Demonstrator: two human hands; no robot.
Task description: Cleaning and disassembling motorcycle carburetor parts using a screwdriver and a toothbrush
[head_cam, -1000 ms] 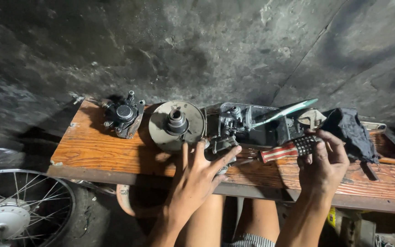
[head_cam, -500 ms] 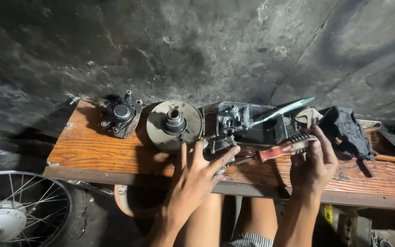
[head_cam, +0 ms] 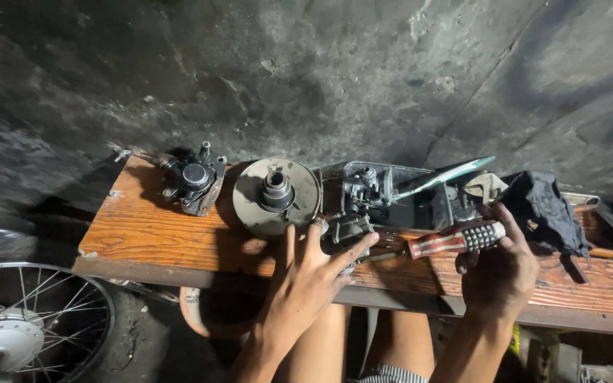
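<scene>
Two hands on bench: left hand (head_cam: 306, 273) spread over carburetor (head_cam: 352, 230); right hand (head_cam: 498, 273) gripping screwdriver (head_cam: 452, 241).

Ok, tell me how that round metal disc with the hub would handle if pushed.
The round metal disc looks solid, so probably heavy for its size and stiff. It lies flat on the wooden bench, so it would likely slide rather than roll. Its raised hub probably offers a grip.

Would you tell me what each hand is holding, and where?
The right hand holds a screwdriver by its handle; the left hand presses on a small metal part.
</scene>
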